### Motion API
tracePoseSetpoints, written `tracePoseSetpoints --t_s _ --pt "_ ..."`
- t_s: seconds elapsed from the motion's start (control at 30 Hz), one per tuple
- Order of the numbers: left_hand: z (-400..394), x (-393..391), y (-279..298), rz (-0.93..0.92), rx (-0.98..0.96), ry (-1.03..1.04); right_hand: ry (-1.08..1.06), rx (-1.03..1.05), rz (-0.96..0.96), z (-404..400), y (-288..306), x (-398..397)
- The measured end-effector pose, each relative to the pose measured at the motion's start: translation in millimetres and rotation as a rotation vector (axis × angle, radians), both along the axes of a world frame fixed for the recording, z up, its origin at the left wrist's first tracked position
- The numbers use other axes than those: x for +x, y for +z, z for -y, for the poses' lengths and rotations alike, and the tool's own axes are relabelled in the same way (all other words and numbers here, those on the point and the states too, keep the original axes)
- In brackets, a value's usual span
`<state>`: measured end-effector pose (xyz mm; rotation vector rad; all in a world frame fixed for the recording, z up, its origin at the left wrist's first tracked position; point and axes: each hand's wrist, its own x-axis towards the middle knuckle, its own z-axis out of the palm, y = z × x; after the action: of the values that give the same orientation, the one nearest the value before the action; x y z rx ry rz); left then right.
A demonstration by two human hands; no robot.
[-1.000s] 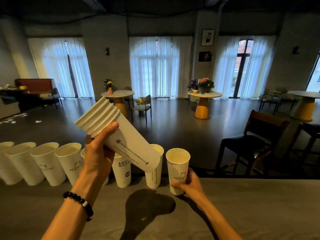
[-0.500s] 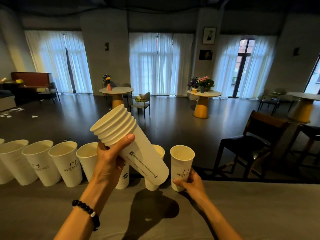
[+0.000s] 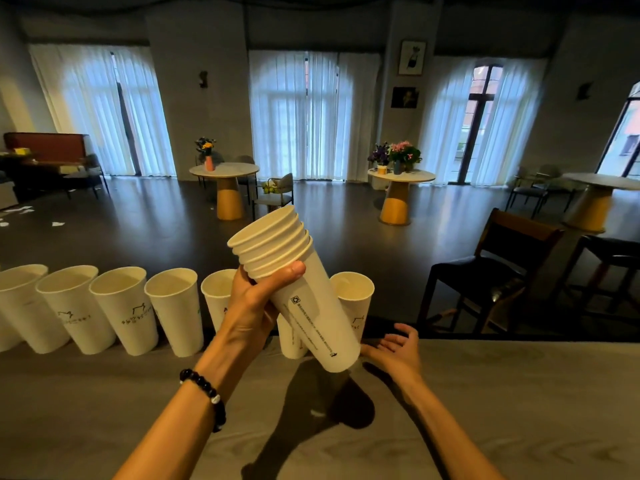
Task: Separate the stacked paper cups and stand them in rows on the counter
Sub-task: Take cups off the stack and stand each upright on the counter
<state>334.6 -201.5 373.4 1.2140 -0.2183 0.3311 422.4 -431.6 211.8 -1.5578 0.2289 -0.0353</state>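
We see two bare forearms with no sleeves in view. The left wrist wears a bracelet (image 3: 204, 398) of round, glossy black beads (one pale, whitish bead sits among them). The right hand (image 3: 394, 351) and its wrist carry no jewellery that we can make out.

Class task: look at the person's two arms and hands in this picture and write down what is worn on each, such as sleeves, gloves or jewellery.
Both forearms are bare: no sleeves show in the frame, and neither hand wears a glove. The left hand has a bracelet of round dark beads at the wrist, with one pale, silvery bead among them. The right hand and its wrist carry nothing: no watch, band or ring can be seen.
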Motion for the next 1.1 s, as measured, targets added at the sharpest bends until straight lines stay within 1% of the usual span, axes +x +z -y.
tracePoseSetpoints --t_s 0.07,0.1,0.13,0.17,0.2,0.23,0.27,0.3,0.33,0.4,0.47,0.6,0.67,0.8,0.87,1.0,1.1 --pt "16 -2 -2 -0.042 -0.017 -0.067 -0.142 0.002 0.041 8 18 -13" --pt "23 -4 -4 -0.06 -0.025 -0.106 -0.152 0.011 0.093 12 30 -20" --pt "30 -5 -5 -0.073 -0.029 -0.136 -0.102 0.043 0.151 16 43 -28" --pt "38 -6 -5 -0.081 -0.024 -0.153 0.005 0.099 0.187 20 55 -36" --pt "47 -8 -4 -0.087 -0.01 -0.167 0.178 0.167 0.192 26 69 -47" --pt "57 -10 -4 -0.096 0.009 -0.18 0.379 0.237 0.164 31 81 -58" --pt "66 -12 -4 -0.106 0.02 -0.189 0.536 0.272 0.12 35 92 -68" --pt "73 -14 -4 -0.116 0.014 -0.195 0.657 0.263 0.079 40 99 -76" --pt "78 -15 -3 -0.126 -0.009 -0.202 0.741 0.208 0.071 43 103 -82" --pt "88 -19 -2 -0.132 -0.04 -0.22 0.807 0.066 0.094 51 107 -91" --pt "91 -21 1 -0.118 -0.003 -0.209 0.775 -0.029 0.102 52 109 -96" --pt "97 -24 7 0.015 0.18 -0.125 0.66 -0.159 0.175 66 107 -99" --pt "94 -24 16 0.07 0.176 -0.104 0.598 -0.256 0.211 72 102 -98" --pt "84 -24 41 0.17 0.079 -0.092 0.432 -0.329 0.229 80 79 -89" --pt "74 -23 53 0.199 0.034 -0.056 0.359 -0.329 0.205 81 64 -80" --pt "47 -20 64 0.221 -0.033 0.013 0.263 -0.264 0.1 79 40 -59" --pt "29 -22 58 0.209 -0.005 0.054 0.19 -0.201 0.085 70 29 -43"
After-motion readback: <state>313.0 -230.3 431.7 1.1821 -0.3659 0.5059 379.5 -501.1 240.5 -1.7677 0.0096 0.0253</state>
